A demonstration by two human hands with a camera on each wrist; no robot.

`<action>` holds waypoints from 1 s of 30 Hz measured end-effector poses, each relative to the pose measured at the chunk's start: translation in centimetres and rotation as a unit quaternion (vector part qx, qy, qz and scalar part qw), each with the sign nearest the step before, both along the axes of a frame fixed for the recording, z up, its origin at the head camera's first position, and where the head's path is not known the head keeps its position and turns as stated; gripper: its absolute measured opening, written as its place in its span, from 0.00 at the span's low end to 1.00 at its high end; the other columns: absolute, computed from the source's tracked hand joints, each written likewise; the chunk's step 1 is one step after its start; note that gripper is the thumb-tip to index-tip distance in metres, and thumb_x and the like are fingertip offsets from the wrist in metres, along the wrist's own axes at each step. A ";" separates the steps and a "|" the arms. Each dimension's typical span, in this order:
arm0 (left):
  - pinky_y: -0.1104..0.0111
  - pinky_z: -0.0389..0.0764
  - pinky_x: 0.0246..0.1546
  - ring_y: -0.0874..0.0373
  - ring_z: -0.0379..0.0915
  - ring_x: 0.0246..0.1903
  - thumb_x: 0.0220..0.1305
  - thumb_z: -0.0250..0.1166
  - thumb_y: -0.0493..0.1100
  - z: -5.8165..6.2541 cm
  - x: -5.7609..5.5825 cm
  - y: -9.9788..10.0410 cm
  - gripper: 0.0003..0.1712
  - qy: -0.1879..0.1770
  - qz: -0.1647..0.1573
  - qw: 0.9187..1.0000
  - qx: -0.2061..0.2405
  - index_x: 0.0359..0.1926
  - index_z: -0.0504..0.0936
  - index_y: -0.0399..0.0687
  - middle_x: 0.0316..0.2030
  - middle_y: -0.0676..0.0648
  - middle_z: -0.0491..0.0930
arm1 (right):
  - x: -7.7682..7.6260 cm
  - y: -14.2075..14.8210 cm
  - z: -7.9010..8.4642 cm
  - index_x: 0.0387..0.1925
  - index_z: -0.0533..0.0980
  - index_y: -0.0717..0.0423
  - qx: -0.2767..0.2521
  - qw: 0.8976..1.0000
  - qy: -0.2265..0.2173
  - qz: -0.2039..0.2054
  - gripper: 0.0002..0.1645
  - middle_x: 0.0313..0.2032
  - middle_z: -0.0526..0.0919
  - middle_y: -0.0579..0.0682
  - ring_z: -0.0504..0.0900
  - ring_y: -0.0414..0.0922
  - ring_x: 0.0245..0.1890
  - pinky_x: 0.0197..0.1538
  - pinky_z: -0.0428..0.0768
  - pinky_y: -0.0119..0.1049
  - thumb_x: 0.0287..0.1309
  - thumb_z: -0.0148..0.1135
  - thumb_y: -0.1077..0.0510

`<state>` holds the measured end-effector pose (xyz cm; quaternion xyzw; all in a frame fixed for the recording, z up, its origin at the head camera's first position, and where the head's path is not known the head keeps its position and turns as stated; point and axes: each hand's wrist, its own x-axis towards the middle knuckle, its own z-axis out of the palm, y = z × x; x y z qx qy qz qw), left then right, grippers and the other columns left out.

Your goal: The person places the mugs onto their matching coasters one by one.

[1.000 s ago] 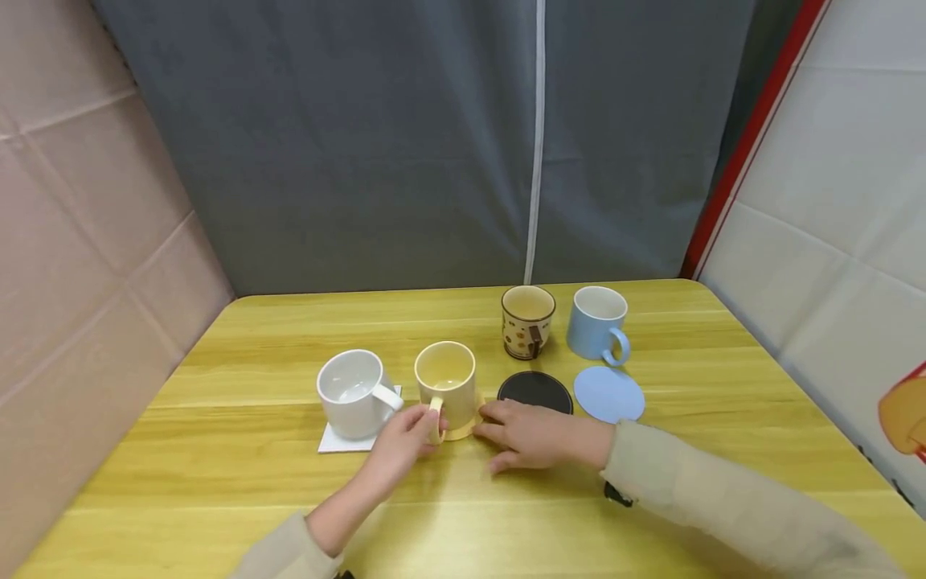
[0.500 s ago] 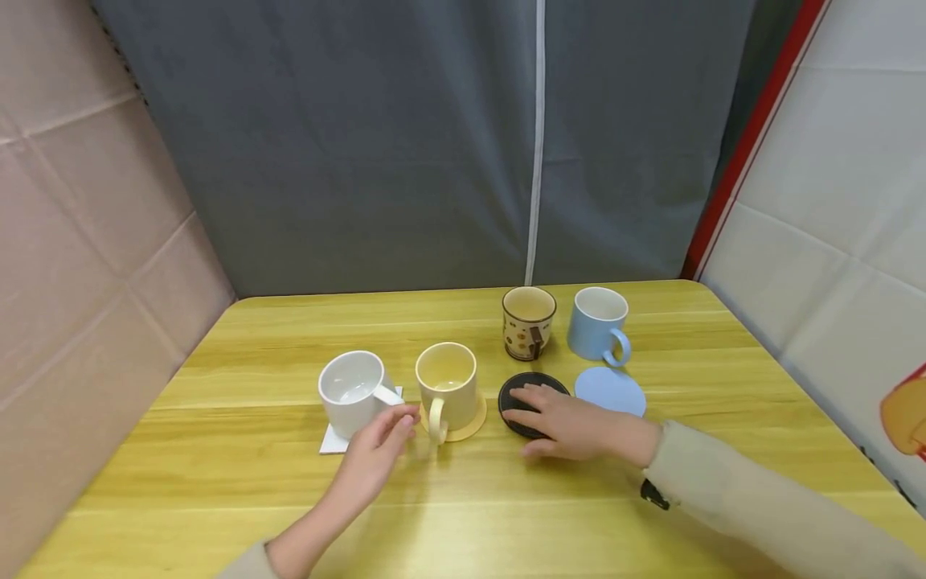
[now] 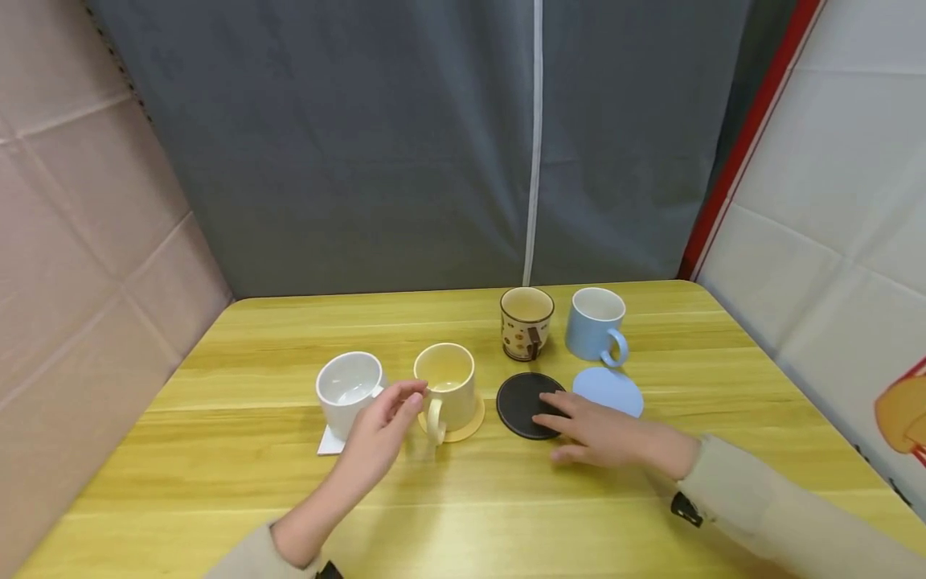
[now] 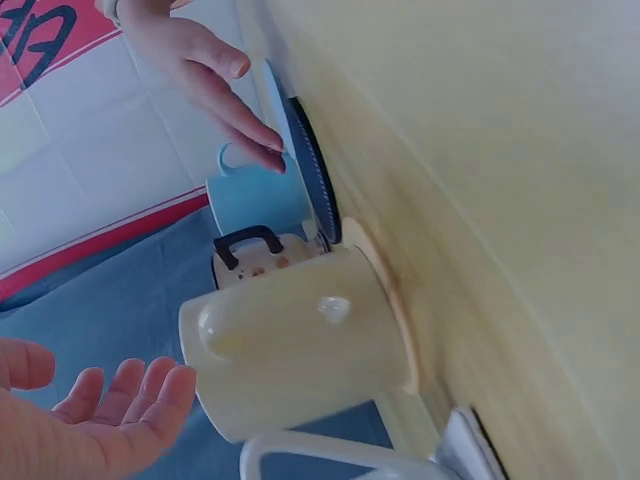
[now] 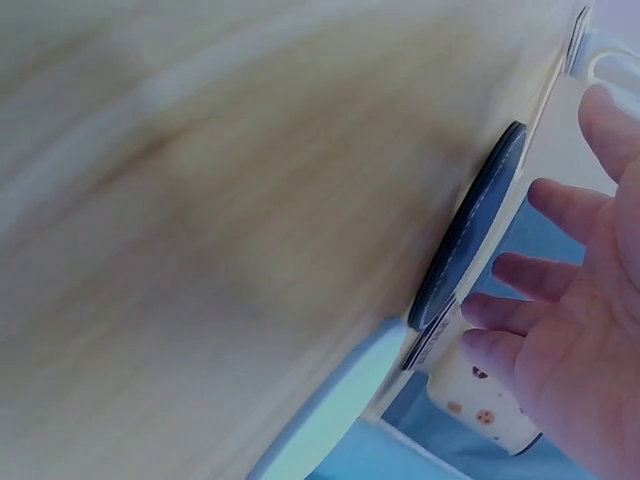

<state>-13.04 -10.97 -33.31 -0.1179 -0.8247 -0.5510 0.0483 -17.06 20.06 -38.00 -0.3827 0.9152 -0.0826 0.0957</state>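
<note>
My left hand (image 3: 382,422) hovers between the white mug (image 3: 349,394) and the yellow mug (image 3: 450,390), fingers relaxed and holding nothing. In the left wrist view its fingertips lie apart from the yellow mug (image 4: 300,340). The yellow mug stands upright on a round yellow coaster (image 3: 473,426), handle toward me; the white mug stands on a square white coaster (image 3: 331,442). My right hand (image 3: 596,434), fingers spread, is over the right edge of the round black coaster (image 3: 522,406). The right wrist view shows those fingers above the black coaster (image 5: 475,230), gripping nothing.
Behind the black coaster stands a patterned cream mug (image 3: 517,336) with a dark handle. A light blue mug (image 3: 587,330) is at its right, behind a round blue coaster (image 3: 611,392). A grey curtain (image 3: 391,161) hangs at the table's far edge.
My left hand has let go of the yellow mug's handle and risen slightly, to its left. My right hand has moved from the yellow coaster rightward over the black one.
</note>
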 end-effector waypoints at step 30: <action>0.71 0.76 0.34 0.48 0.76 0.40 0.66 0.52 0.38 0.3 -3.4 11.6 0.14 -0.056 -0.097 0.991 0.075 0.49 0.74 0.35 0.43 0.39 0.78 | 1.1 2.0 -0.5 0.61 0.67 0.57 0.003 1.000 0.015 0.015 0.37 0.64 0.60 0.63 0.63 0.60 0.61 0.61 0.63 0.54 0.60 0.47 0.36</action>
